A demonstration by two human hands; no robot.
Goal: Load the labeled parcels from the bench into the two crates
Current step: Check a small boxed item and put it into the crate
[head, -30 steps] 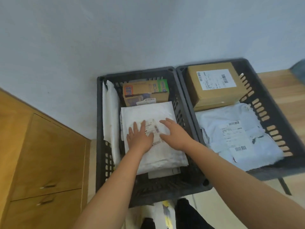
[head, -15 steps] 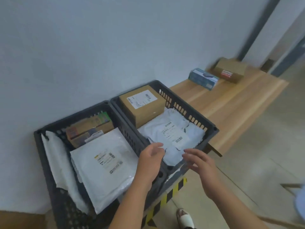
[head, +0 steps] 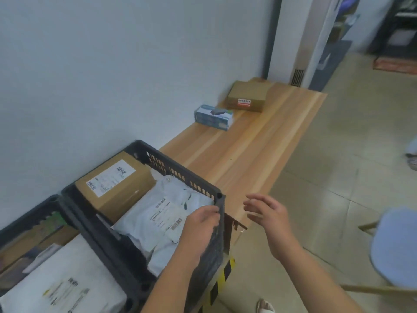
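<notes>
Bench runs along the wall, with the left crate and right crate at its near end, parcels in both. Brown box and smaller blue box lie farther along it. Left hand hovers at the right crate's near corner, fingers loosely bent and empty; right hand hangs beside it, spread and empty.

Matt dark plastic crate, slotted walls. Inside, a plain cardboard box with paper label, a crinkled glossy poly mailer. Smooth light-wood worktop; glazed floor tiles.

L crate cut off at edge; box label txt unreadable.
</notes>
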